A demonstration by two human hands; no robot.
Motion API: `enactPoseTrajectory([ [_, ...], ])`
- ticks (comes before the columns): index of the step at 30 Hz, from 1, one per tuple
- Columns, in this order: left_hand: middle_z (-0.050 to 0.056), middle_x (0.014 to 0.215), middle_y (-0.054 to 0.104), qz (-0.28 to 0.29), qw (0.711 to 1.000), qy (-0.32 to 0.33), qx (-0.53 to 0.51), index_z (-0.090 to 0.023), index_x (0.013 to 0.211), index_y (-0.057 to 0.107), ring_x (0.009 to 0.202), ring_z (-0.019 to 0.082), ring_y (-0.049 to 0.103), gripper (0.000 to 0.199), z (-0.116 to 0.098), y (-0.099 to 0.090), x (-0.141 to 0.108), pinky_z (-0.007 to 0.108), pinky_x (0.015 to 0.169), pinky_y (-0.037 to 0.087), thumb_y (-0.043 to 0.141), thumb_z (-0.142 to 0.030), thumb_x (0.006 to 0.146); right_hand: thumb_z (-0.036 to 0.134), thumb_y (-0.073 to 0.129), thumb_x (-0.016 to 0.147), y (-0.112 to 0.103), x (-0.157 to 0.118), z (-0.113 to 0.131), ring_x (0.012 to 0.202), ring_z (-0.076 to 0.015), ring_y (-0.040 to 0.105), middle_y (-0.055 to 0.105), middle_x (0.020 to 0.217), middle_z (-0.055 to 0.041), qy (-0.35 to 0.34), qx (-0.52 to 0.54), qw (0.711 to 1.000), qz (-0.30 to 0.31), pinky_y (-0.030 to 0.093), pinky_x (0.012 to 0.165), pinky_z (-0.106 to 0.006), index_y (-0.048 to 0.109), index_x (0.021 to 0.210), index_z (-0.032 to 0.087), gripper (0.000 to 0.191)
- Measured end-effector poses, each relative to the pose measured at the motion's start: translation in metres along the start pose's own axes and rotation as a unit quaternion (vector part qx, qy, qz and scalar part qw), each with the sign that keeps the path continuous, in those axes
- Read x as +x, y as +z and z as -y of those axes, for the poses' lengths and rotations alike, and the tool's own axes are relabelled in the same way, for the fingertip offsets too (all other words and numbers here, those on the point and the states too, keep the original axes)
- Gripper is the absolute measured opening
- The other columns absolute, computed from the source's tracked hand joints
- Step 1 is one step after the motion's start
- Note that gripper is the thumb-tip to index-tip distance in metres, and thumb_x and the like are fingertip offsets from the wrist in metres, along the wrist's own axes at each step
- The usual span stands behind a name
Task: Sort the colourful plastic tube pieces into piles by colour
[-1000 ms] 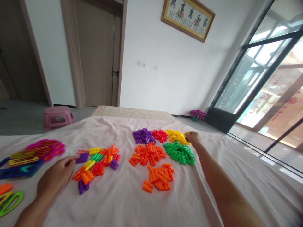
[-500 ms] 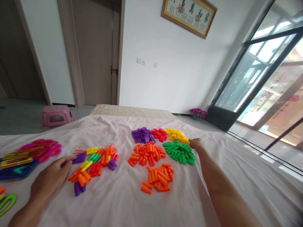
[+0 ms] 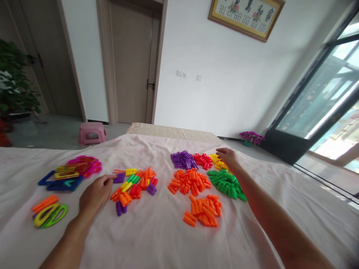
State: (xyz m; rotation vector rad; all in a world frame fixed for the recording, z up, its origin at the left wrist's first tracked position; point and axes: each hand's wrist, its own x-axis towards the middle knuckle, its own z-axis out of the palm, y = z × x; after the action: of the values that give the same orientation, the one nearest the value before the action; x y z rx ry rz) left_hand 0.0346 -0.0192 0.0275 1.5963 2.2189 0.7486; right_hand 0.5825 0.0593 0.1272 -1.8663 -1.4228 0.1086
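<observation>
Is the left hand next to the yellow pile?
No, the left hand is by a purple piece; the yellow pile is beside the right hand.

The green pile [image 3: 226, 183] has a yellow pile [image 3: 218, 162] behind it, a red pile [image 3: 202, 161] and a purple pile [image 3: 183, 160] behind-left, an orange pile [image 3: 190, 181] at left; beneath, pale cloth [image 3: 157, 239] faintly flowered pink.

Pink stool [image 3: 92, 127] on floor [image 3: 63, 130], framed calligraphy [image 3: 246, 16] on wall [image 3: 196, 108].

Two orange piles [image 3: 190, 181], one each purple [image 3: 184, 160], red [image 3: 203, 161], yellow [image 3: 218, 161], green [image 3: 227, 183]
</observation>
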Motion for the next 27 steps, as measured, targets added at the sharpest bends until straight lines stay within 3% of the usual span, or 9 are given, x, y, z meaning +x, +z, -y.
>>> enactPoseTrajectory([
  [2,0.004,0.123,0.072,-0.009,1.000,0.003,-0.010,-0.030,0.116,0.073,0.104,0.028,0.066,0.040,0.000,0.000,-0.001,0.033,0.077,0.048,0.043,-0.040,0.091,0.024,0.061,0.083,0.028,-0.017,0.046,0.073,-0.0155,0.070,0.077,0.088,-0.0075,-0.071,0.052,0.992,0.090,0.054,0.067,-0.024,0.074,0.106,0.016,0.027],
  [5,0.002,0.122,0.072,-0.017,1.000,0.007,-0.020,-0.031,0.115,0.073,0.105,0.026,0.067,0.039,-0.001,0.000,-0.004,0.031,0.077,0.048,0.044,-0.038,0.091,0.023,0.063,0.082,0.067,-0.066,0.116,0.078,-0.0167,0.070,0.077,0.088,-0.0033,-0.205,0.083,0.945,0.240,0.052,0.070,-0.025,0.076,0.101,0.019,0.024],
  [7,0.002,0.122,0.072,-0.019,0.999,0.011,-0.025,-0.031,0.115,0.073,0.106,0.026,0.067,0.039,-0.001,-0.001,-0.006,0.031,0.078,0.048,0.043,-0.038,0.092,0.018,0.062,0.081,0.091,-0.103,0.153,0.084,-0.0171,0.070,0.077,0.096,-0.0023,-0.287,0.073,0.909,0.293,0.052,0.075,-0.026,0.077,0.102,0.022,0.026],
  [10,0.003,0.122,0.072,-0.017,0.999,0.016,-0.034,-0.029,0.115,0.073,0.108,0.026,0.066,0.039,-0.002,-0.003,-0.007,0.031,0.080,0.048,0.042,-0.037,0.093,0.015,0.060,0.081,0.122,-0.145,0.188,0.086,-0.0173,0.069,0.077,0.099,-0.0024,-0.330,0.012,0.878,0.347,0.050,0.077,-0.025,0.077,0.100,0.023,0.027],
  [13,0.004,0.122,0.072,-0.011,0.999,0.016,-0.045,-0.029,0.116,0.072,0.110,0.026,0.066,0.039,-0.003,-0.005,-0.008,0.031,0.082,0.047,0.042,-0.036,0.093,0.014,0.057,0.081,0.147,-0.160,0.202,0.090,-0.0197,0.069,0.076,0.100,-0.0031,-0.343,-0.078,0.862,0.366,0.049,0.076,-0.027,0.078,0.098,0.024,0.029],
  [17,0.002,0.123,0.072,-0.005,0.998,0.016,-0.056,-0.030,0.116,0.072,0.111,0.025,0.065,0.039,-0.005,-0.006,-0.008,0.031,0.084,0.046,0.041,-0.035,0.093,0.012,0.056,0.080,0.164,-0.155,0.205,0.103,-0.0215,0.067,0.073,0.115,-0.0039,-0.339,-0.116,0.863,0.357,0.048,0.081,-0.028,0.074,0.112,0.025,0.039],
  [21,0.000,0.122,0.072,-0.015,0.998,0.008,-0.056,-0.032,0.113,0.073,0.111,0.024,0.065,0.037,-0.005,-0.004,-0.008,0.031,0.083,0.046,0.042,-0.035,0.092,0.015,0.060,0.080,0.165,-0.151,0.207,0.108,-0.0206,0.065,0.067,0.124,-0.0046,-0.357,-0.147,0.840,0.381,0.048,0.082,-0.027,0.067,0.123,0.025,0.045],
  [27,-0.001,0.120,0.073,-0.021,0.998,0.016,-0.059,-0.033,0.111,0.073,0.108,0.024,0.066,0.036,-0.003,-0.002,-0.007,0.031,0.082,0.046,0.043,-0.034,0.092,0.026,0.069,0.082,0.159,-0.154,0.206,0.099,-0.0193,0.065,0.064,0.120,-0.0057,-0.388,-0.192,0.817,0.381,0.046,0.073,-0.025,0.070,0.111,0.024,0.029],
])
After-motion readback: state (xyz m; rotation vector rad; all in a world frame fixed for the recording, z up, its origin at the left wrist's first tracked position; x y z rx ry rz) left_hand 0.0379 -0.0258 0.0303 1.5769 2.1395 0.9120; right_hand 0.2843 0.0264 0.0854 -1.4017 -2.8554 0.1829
